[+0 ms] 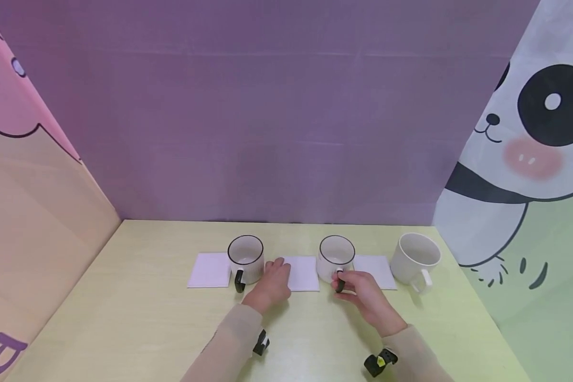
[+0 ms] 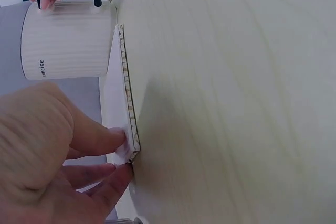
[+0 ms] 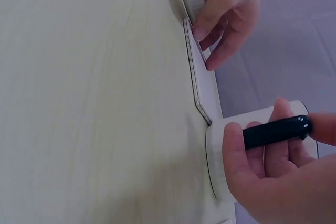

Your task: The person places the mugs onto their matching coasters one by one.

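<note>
My left hand pinches the left edge of the middle white square coaster, thumb on top and fingers at its side. In the left wrist view, the coaster shows a thin layered edge. A white mug with a black rim stands between this coaster and the right one. My right hand grips its black handle, fingers curled through it. Another black-rimmed mug stands just left of my left hand, its black handle turned toward me.
A left coaster lies beside the left mug, partly behind it. The right coaster lies between the gripped mug and a plain white mug. All rest on a pale wooden table before a purple backdrop.
</note>
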`<state>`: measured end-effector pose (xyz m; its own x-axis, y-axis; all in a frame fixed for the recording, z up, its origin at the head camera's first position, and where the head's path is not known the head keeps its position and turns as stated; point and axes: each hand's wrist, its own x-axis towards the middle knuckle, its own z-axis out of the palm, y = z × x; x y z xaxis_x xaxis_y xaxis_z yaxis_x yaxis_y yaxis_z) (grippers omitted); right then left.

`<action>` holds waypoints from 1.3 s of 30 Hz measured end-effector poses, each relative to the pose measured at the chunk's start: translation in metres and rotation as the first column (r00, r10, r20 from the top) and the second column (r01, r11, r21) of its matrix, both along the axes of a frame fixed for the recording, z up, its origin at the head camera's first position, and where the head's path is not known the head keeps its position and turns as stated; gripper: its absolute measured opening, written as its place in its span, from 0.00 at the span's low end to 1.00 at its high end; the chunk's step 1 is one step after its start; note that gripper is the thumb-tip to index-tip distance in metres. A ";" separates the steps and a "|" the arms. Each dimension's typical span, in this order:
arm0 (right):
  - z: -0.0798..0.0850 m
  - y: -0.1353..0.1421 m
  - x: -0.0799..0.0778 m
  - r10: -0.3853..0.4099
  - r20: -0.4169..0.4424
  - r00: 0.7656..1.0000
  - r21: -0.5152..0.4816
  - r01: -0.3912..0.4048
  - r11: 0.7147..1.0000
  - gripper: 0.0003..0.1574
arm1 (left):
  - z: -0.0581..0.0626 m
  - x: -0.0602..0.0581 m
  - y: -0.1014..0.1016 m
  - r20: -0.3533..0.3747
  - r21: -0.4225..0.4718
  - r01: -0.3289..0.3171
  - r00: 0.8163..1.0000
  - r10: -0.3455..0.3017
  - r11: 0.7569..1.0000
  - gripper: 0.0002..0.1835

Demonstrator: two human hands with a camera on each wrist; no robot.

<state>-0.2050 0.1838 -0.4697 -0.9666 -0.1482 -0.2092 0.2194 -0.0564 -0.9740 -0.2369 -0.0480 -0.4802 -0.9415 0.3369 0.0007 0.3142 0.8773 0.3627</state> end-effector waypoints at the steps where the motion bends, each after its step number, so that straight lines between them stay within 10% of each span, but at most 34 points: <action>1: 0.001 -0.002 0.000 -0.015 -0.005 1.000 0.005 0.015 1.000 0.18 | 0.000 -0.001 0.000 0.003 0.000 -0.002 1.000 0.002 1.000 0.19; 39: 0.027 -0.039 -0.004 -0.124 -0.142 0.982 -0.022 0.122 0.992 0.15 | -0.002 0.001 -0.002 0.068 0.109 -0.081 0.995 0.073 0.991 0.24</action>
<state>-0.2091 0.1443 -0.4423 -0.9974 -0.0281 -0.0662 0.0684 -0.0877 -0.9938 -0.2362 -0.0502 -0.4826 -0.9640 0.2645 -0.0263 0.2206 0.8511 0.4764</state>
